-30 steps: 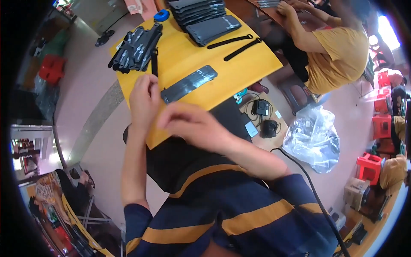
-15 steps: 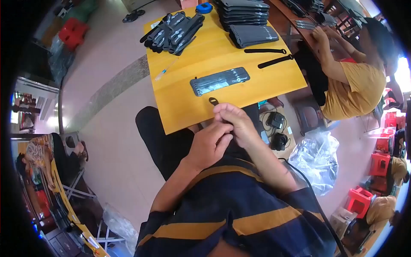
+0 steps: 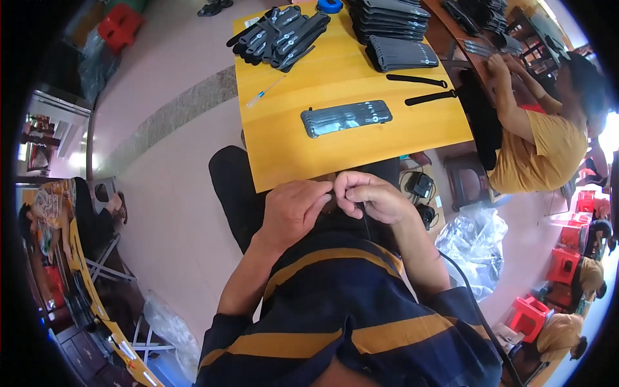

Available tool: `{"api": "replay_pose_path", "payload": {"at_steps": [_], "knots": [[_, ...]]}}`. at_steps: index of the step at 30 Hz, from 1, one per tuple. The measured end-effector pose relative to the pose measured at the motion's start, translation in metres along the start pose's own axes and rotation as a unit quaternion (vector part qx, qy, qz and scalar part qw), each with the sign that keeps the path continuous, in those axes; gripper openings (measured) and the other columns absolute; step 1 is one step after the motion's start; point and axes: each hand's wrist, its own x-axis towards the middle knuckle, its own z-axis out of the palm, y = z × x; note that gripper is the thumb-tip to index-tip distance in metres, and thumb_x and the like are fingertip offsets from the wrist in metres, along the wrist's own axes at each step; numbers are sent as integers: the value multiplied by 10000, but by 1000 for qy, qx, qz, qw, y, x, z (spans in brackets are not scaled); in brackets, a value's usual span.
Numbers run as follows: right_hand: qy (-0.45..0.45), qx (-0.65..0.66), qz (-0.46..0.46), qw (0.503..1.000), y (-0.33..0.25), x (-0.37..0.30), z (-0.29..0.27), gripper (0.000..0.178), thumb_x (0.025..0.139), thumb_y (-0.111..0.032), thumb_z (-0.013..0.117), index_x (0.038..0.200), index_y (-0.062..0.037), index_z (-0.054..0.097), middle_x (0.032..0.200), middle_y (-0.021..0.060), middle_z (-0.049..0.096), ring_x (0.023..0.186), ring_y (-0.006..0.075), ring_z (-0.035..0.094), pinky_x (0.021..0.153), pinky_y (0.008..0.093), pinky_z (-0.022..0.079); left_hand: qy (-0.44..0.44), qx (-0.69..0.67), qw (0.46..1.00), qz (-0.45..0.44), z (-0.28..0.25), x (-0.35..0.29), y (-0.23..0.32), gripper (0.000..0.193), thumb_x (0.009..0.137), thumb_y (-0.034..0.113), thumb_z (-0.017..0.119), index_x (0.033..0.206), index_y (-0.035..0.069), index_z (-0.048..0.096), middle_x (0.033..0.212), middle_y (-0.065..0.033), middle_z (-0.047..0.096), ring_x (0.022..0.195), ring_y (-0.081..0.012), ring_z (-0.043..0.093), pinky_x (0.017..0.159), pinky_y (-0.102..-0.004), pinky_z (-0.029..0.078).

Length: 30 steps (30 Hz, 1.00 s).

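Note:
Close together in front of my lap, just off the table's near edge, are my left hand (image 3: 291, 214) and my right hand (image 3: 376, 198). Both have curled, pinching fingers. A thin dark end of a black strap (image 3: 366, 220) hangs below my right hand; the rest is hidden. What my left fingertips pinch cannot be made out. Beyond them on the yellow table (image 3: 277, 161) lies a flat bundle of dark grey strips in shiny wrap (image 3: 347, 119). Two loose black straps with looped ends, one upper (image 3: 416, 80) and one lower (image 3: 431, 98), lie at its right.
A loose heap of grey bundles (image 3: 281, 37) and a neat stack (image 3: 390, 26) occupy the table's far side, near a blue roll (image 3: 329, 6). A thin blue-tipped tool (image 3: 259, 98) lies left. A co-worker in a yellow shirt (image 3: 538, 148) sits right, beside a clear plastic bag (image 3: 474, 245).
My hands have drawn back toward me and slightly apart. The strap's looped end, which stuck out over the table edge, no longer shows there. The view has shifted a little.

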Motion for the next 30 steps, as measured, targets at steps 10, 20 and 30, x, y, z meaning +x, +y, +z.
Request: {"api": "replay_pose_path", "payload": {"at_steps": [10, 20, 30], "knots": [[147, -396, 16, 906, -29, -20, -31, 107, 1017, -106, 671, 1081, -21, 659, 855, -22, 652, 763, 65, 593, 679, 249, 499, -52, -121, 955, -267, 2, 4, -17, 112, 955, 100, 717, 959, -8, 748, 735, -104, 709, 627, -228, 678, 622, -319, 526], [275, -465, -6, 841, -69, -32, -83, 141, 999, -142, 723, 1049, -10, 729, 821, -4, 672, 723, 97, 600, 677, 256, 514, -30, -269, 857, -439, 20, 32, -38, 144, 1013, 106, 655, 1077, -12, 707, 770, -41, 701, 626, -80, 625, 611, -227, 522], [311, -465, -60, 827, -84, -12, -118, 95, 978, -80, 730, 1056, -25, 720, 821, -26, 648, 731, 80, 550, 662, 251, 479, -11, -191, 871, -453, 31, 59, -65, 138, 990, 85, 657, 938, -39, 688, 686, -43, 665, 605, -86, 605, 570, -253, 473]]}}
